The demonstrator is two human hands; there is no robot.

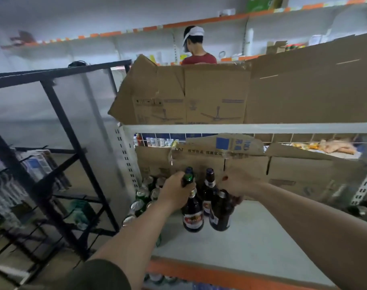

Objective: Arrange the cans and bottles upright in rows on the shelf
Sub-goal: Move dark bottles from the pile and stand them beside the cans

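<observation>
Green cans (141,195) stand clustered at the shelf's (258,237) left end. Just right of them, the left hand (176,192) has its fingers wrapped round the neck of an upright red-labelled bottle (192,219). Beside it, the right hand (240,183) grips the top of a dark bottle (221,215), with cardboard (293,170) behind.

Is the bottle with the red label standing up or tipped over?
Standing up. The red-label bottle has its base flat on the white shelf, and its neck points up into the left hand holding it.
</observation>
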